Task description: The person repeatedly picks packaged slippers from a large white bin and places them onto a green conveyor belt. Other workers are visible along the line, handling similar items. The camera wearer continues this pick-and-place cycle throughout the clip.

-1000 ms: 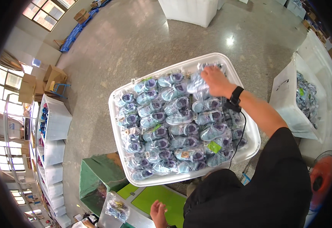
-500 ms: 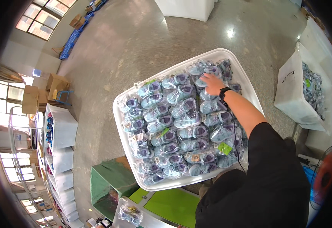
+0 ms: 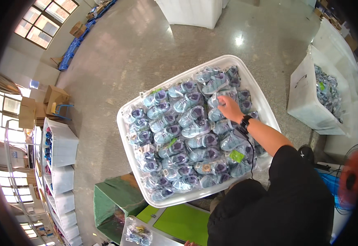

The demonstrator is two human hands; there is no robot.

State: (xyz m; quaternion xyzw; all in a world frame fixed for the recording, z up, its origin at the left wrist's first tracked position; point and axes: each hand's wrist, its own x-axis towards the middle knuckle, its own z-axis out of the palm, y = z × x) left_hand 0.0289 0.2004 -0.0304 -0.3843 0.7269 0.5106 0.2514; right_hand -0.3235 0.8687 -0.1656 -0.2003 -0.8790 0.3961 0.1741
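Observation:
A large white bin [image 3: 126,143] is filled with rows of light-blue sneakers with purple linings, packed in clear plastic bags. My right hand [image 3: 230,108], wearing a black watch, is over the right-hand part of the load. Its fingers are bent together at a bagged pair of sneakers [image 3: 214,115]; anything between them is hidden. Just beyond the hand lies another bagged pair [image 3: 214,82]. Of my left hand [image 3: 190,243], only fingertips show at the lower edge, beside a metal table [image 3: 158,237]; their grip is not visible.
One bagged pair [image 3: 138,233] lies on the metal table, near a bright green board [image 3: 181,221]. A green box-like stand [image 3: 115,197] is left of it. Another white bin [image 3: 300,88] with bagged goods stands right, a red fan [image 3: 353,180] lower right. White bins [image 3: 64,143] line the left.
My right hand has drawn back toward me from the far sneakers, uncovering a bagged pair. Its spread fingers have bent together. The whole view has shifted slightly, and left fingertips show more at the lower edge.

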